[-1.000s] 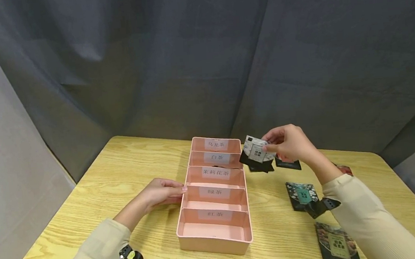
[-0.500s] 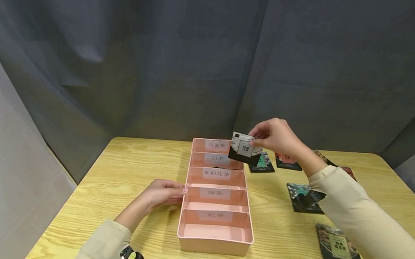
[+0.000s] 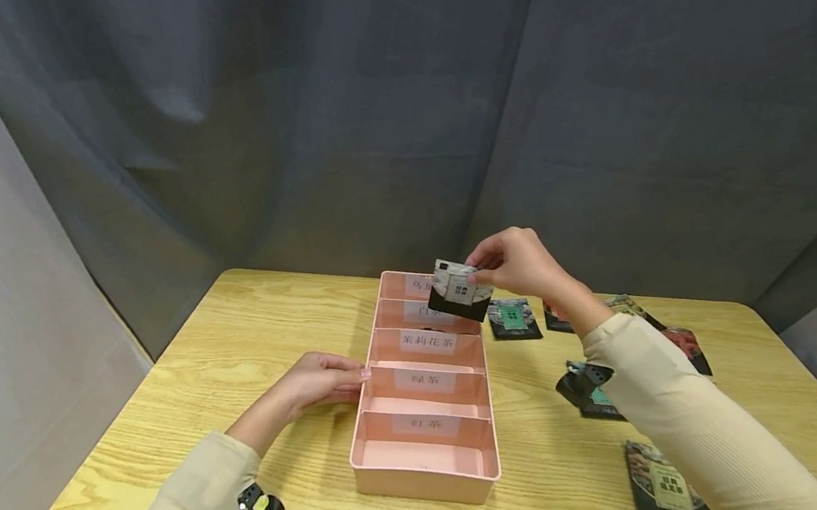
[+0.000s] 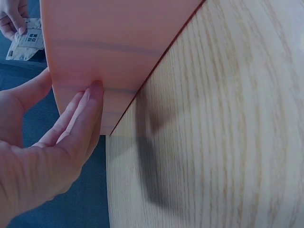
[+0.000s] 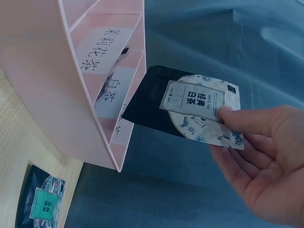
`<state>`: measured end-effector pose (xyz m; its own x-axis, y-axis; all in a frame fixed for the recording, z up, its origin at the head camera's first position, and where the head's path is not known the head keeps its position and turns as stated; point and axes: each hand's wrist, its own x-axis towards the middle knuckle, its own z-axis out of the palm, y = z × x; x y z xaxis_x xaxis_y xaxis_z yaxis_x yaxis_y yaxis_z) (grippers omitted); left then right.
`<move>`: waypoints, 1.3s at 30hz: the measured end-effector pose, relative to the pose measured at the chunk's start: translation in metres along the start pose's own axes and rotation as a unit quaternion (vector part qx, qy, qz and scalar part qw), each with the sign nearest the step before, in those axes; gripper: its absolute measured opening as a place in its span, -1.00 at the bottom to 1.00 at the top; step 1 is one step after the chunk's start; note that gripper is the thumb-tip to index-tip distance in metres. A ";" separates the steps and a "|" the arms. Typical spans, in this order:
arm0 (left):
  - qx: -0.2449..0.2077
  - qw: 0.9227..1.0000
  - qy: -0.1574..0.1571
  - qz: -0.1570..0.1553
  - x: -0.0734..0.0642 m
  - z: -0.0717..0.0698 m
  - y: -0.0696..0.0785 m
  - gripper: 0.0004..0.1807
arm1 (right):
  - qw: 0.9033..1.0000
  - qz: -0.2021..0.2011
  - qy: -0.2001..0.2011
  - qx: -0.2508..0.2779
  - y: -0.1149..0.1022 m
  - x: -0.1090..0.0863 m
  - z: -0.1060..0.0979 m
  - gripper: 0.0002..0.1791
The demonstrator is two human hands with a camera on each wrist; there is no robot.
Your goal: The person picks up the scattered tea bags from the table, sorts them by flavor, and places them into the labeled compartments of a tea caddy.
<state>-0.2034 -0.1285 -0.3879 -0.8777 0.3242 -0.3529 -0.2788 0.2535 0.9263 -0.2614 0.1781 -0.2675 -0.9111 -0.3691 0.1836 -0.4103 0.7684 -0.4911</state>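
My right hand pinches a tea sachet by its patterned end between thumb and fingers. The sachet is black and white, labelled "White Tea". It is tilted above the rear right of a pink compartment box, over the second compartment from the back. My left hand holds the box's left wall, fingers against the outside and thumb at the rim. Chinese labels mark the compartments. In the right wrist view, part of another sachet shows inside the white-tea compartment.
Right of the box lie several sachets: a green-labelled one, a red-labelled one partly behind my arm, another red one, and a yellow-green-labelled one near the front. A dark curtain hangs behind the wooden table.
My right hand has carried the white tea sachet leftward and slightly up, from beside the box to above its rear compartments, uncovering the green-labelled sachet beneath. My left hand stays at the box.
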 end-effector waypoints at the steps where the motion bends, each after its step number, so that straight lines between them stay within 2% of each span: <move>1: -0.001 1.000 0.000 0.000 0.000 0.000 0.000 -0.58 | 1.000 -0.003 -0.001 0.000 -0.002 0.001 0.001 -0.85; 15: -0.002 1.000 0.002 -0.002 0.001 -0.001 -0.002 -0.58 | 0.999 -0.041 -0.020 -0.005 -0.009 0.017 0.021 -0.88; 21: 0.000 1.000 0.003 -0.002 0.001 -0.001 -0.002 -0.58 | 0.999 -0.033 -0.029 -0.008 -0.010 0.023 0.031 -0.90; 39: -0.002 1.000 0.001 -0.006 0.001 0.000 0.002 -0.58 | 0.994 -0.071 -0.053 -0.070 -0.018 0.040 0.063 -0.92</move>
<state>-0.2046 -0.1275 -0.3859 -0.8748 0.3195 -0.3641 -0.2916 0.2531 0.9225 -0.2878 0.1168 -0.3050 -0.8377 -0.5256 0.1485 -0.5421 0.7671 -0.3430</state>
